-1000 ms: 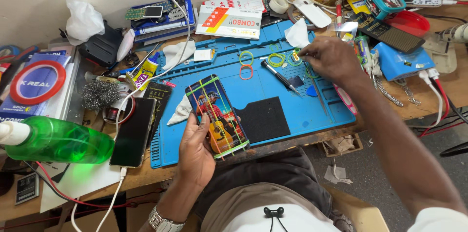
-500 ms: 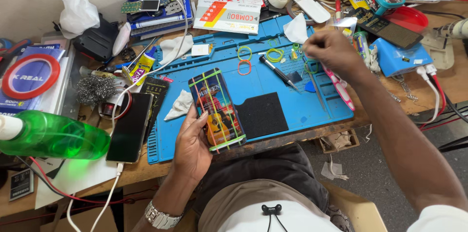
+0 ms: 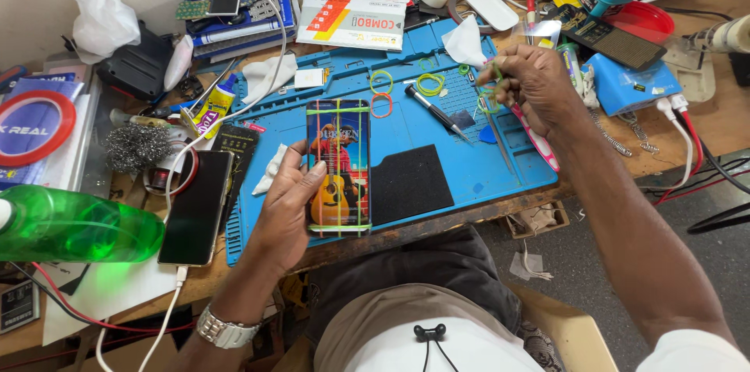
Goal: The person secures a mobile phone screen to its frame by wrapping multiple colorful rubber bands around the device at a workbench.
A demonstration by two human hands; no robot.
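phone (image 3: 338, 167) on mat (image 3: 437, 126) | screwdriver (image 3: 436, 112) right | bottle (image 3: 74, 225) far left

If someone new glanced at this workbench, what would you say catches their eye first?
Probably the phone with a bright guitar picture, bound with rubber bands, held upright by the left hand over the blue work mat. Next, the right hand pinching green rubber bands above the mat's far right side, and the green bottle lying at the left edge.

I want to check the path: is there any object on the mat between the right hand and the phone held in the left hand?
Partly: a screwdriver lies on the blue mat between the right hand and the phone that the left hand holds.
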